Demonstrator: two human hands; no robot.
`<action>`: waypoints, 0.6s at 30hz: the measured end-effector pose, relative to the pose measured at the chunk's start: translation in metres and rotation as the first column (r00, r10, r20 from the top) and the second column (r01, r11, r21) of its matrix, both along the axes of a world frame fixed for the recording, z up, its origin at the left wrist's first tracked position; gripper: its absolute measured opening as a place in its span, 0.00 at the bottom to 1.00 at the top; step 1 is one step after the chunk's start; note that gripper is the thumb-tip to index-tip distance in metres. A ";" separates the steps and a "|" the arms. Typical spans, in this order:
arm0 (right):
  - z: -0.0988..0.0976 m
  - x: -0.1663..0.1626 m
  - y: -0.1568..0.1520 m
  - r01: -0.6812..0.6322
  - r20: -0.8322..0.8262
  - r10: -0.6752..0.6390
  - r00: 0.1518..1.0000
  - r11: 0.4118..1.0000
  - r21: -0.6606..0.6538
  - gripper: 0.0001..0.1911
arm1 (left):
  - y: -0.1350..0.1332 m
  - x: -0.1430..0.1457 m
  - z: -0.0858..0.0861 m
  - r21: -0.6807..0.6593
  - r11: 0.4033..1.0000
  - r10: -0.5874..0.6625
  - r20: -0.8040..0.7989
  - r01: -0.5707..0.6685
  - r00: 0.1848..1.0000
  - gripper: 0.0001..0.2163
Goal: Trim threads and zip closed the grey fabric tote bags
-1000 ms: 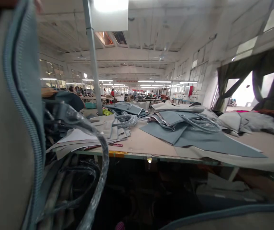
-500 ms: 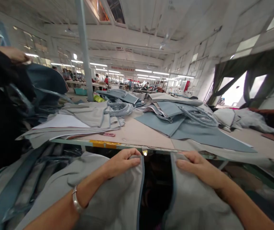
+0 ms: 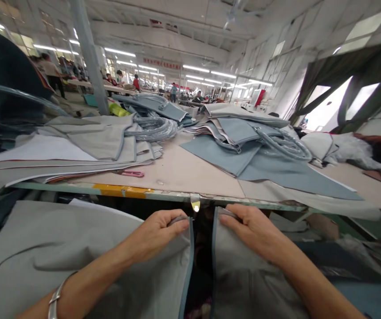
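My left hand point(image 3: 159, 230) pinches the top corner of a grey fabric panel point(image 3: 77, 252) with blue piped edging, fingers closed on its edge. My right hand point(image 3: 252, 230) grips the matching corner of a second grey panel point(image 3: 243, 283) beside it. A dark gap separates the two blue-edged borders, which run side by side toward me. Both corners are held just below the front edge of a worktable point(image 3: 183, 170). A silver bracelet point(image 3: 54, 299) sits on my left wrist.
On the table lie stacks of grey panels point(image 3: 77, 144), blue-grey pieces point(image 3: 243, 146), coils of piping cord point(image 3: 153, 128) and a pink tool point(image 3: 132, 174). A steel pillar point(image 3: 88, 57) rises behind. People work at distant tables. Dark material hangs at far left point(image 3: 0, 79).
The fabric that filled the left of the view came down in front of me. My hands took its two corners and drew them closer together; the view tilted down toward the table.
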State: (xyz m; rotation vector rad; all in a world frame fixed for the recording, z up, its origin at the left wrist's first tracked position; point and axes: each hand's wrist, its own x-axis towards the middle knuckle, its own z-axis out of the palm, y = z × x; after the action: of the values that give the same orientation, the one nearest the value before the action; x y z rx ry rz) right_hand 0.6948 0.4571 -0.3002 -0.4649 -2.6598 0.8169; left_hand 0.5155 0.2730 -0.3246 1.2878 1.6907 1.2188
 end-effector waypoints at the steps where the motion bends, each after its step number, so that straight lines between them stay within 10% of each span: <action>1: 0.002 0.000 -0.002 0.024 -0.003 -0.024 1.000 0.996 0.084 0.18 | 0.001 -0.001 -0.002 -0.007 1.000 -0.022 0.039 0.022 0.999 0.16; 8: -0.009 -0.003 -0.011 -0.124 -0.061 0.111 0.992 0.946 -0.300 0.24 | 0.011 -0.005 -0.011 0.019 0.999 0.027 0.272 -0.033 0.962 0.18; 18: -0.040 -0.020 0.010 -0.253 -0.094 0.243 0.966 0.792 -0.555 0.29 | 0.023 -0.010 -0.005 -0.157 0.988 0.043 0.206 -0.010 0.978 0.18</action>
State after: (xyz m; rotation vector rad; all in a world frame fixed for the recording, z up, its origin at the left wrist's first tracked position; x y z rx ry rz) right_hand 0.6744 0.4667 -0.3402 -0.2299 -2.4518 1.7025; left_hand 0.5058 0.2959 -0.3291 1.0108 1.6198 1.1694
